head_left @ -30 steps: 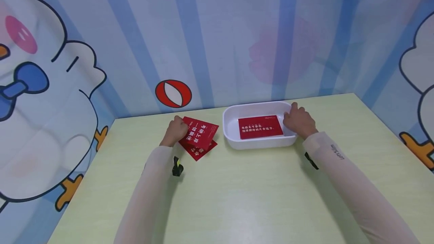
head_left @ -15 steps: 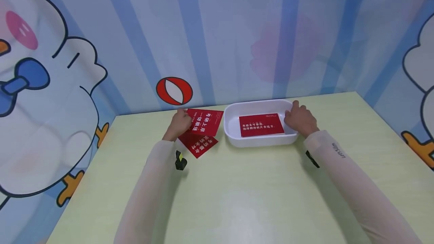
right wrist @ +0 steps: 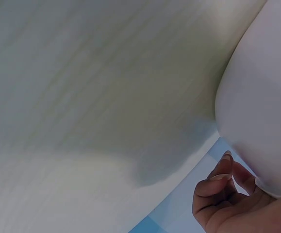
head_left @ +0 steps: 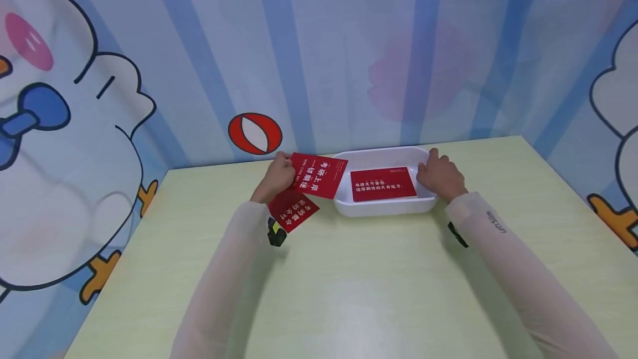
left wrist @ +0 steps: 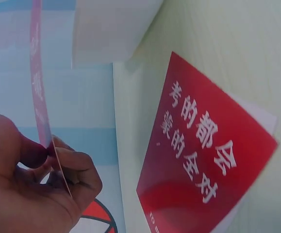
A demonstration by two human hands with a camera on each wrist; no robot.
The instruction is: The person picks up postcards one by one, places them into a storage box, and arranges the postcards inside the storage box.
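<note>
My left hand pinches a red card with white lettering by its left edge. In the head view the card overlaps the left end of a white plastic basin. The left wrist view shows the held card nearly edge-on, between thumb and fingers. Another red card lies on the table just below that hand, a pale edge showing under it. At the basin's right end, my right hand grips the rim, its fingers curled outside the wall. One red card lies inside the basin.
The pale green table ends at the back against a blue striped backdrop with cartoon figures. The basin stands close to that back edge. A black wrist strap shows under the left sleeve.
My left hand has lifted the red card and carried it right, from over the other card to the basin's left end. The right hand stays at the rim.
</note>
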